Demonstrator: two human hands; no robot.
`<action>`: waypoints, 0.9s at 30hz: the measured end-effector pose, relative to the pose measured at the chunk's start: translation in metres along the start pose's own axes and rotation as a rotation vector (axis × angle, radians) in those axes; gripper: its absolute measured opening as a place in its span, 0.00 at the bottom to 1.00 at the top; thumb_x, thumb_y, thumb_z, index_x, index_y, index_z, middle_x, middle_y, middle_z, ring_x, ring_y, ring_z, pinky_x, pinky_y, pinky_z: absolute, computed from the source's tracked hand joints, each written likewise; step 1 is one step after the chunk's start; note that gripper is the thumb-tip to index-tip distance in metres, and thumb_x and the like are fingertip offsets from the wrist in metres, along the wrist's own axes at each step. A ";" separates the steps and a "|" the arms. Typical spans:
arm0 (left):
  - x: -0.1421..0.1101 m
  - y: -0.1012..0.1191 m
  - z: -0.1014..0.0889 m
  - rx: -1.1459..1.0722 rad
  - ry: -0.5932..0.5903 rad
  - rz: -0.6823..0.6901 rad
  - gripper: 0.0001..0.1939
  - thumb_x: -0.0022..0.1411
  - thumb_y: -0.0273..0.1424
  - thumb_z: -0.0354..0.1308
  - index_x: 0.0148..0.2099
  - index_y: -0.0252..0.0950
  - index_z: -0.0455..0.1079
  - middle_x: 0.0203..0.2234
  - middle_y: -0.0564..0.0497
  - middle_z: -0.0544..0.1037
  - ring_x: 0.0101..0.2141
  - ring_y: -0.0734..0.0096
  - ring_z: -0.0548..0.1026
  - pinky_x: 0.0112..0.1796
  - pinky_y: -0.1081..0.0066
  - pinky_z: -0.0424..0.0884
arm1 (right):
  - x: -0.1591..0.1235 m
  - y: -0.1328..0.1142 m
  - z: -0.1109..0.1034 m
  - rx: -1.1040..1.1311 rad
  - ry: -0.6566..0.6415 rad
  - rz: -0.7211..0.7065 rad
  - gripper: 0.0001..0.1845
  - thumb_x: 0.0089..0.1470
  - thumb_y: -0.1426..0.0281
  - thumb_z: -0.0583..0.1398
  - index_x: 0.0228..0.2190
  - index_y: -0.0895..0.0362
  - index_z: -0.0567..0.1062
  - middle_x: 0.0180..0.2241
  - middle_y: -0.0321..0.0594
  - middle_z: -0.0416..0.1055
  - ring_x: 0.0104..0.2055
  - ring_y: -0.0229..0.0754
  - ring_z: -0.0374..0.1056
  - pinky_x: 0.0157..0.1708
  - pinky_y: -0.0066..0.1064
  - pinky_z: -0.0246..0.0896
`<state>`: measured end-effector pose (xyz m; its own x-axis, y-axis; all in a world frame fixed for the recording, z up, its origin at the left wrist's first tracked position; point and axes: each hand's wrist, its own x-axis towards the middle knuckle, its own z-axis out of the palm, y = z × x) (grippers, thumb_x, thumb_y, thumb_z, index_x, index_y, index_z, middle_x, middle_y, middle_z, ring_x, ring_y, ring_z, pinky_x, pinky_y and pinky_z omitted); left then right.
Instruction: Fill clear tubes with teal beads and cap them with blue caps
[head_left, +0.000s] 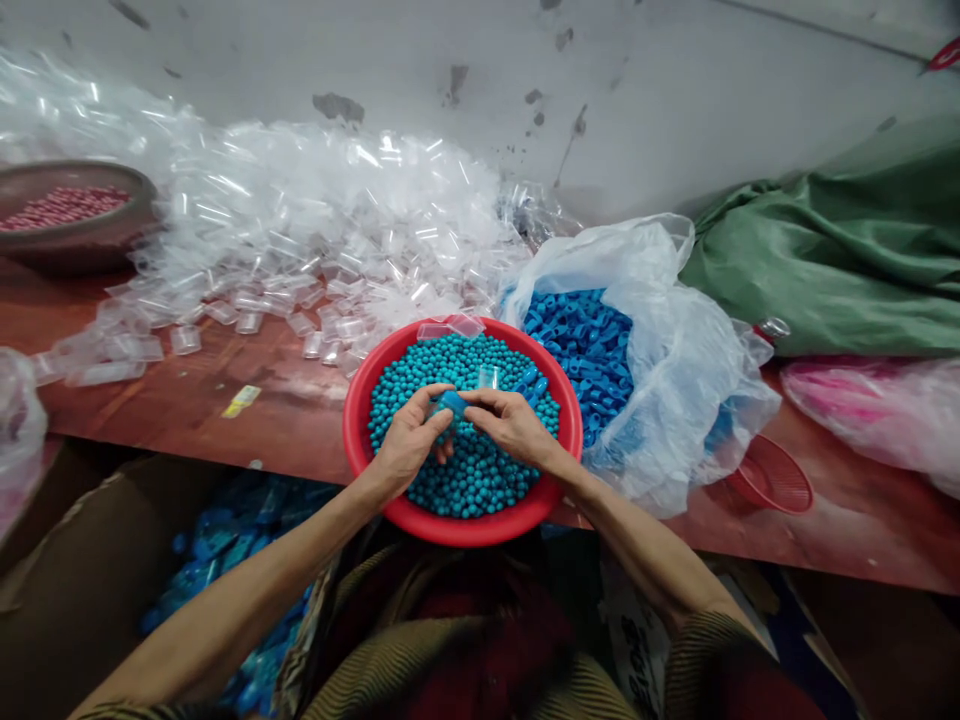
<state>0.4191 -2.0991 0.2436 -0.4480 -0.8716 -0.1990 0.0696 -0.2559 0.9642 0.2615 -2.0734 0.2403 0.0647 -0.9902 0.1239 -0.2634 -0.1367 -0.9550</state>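
Over a red basin [360,455] of small teal balls [469,490], my two hands meet at one blue plastic cap [451,403]. My left hand [411,435] grips it from the left, apparently with a clear plastic piece under the fingers, partly hidden. The fingers of my right hand [514,425] pinch the cap from the right. Beside the right hand, a few blue caps [534,385] and a clear plastic tube [489,377] lie on the balls. More clear tubes [454,326] rest across the basin's far rim.
A large heap of clear tubes [315,210] spreads behind. At right stands an open plastic bag [660,370] of blue caps [581,345], near a red basket [776,475] and green sack [832,250]. A bowl [82,235] holds pink balls. Below left is a cardboard box [90,560].
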 end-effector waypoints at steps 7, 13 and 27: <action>-0.001 0.004 0.004 0.021 -0.071 -0.052 0.31 0.52 0.38 0.61 0.56 0.34 0.59 0.21 0.59 0.69 0.16 0.79 0.68 0.14 0.80 0.61 | -0.010 -0.006 0.006 0.226 0.173 0.263 0.06 0.47 0.68 0.59 0.29 0.58 0.72 0.18 0.29 0.67 0.19 0.32 0.64 0.22 0.24 0.58; -0.004 0.005 0.006 -0.073 -0.080 -0.137 0.31 0.50 0.39 0.63 0.55 0.34 0.61 0.22 0.57 0.70 0.14 0.83 0.64 0.12 0.81 0.51 | -0.011 -0.010 0.004 0.272 0.152 0.306 0.06 0.46 0.68 0.59 0.25 0.58 0.71 0.20 0.31 0.69 0.18 0.32 0.65 0.22 0.25 0.60; -0.001 0.004 0.003 0.166 -0.124 -0.034 0.21 0.56 0.38 0.56 0.50 0.37 0.60 0.22 0.58 0.68 0.14 0.80 0.67 0.14 0.79 0.61 | -0.008 -0.003 -0.034 0.048 -0.200 0.092 0.13 0.48 0.70 0.58 0.38 0.58 0.75 0.32 0.36 0.74 0.26 0.34 0.65 0.26 0.26 0.63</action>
<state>0.4173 -2.0976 0.2483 -0.5550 -0.8027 -0.2182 -0.0902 -0.2026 0.9751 0.2296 -2.0655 0.2515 0.2334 -0.9723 -0.0156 -0.2315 -0.0400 -0.9720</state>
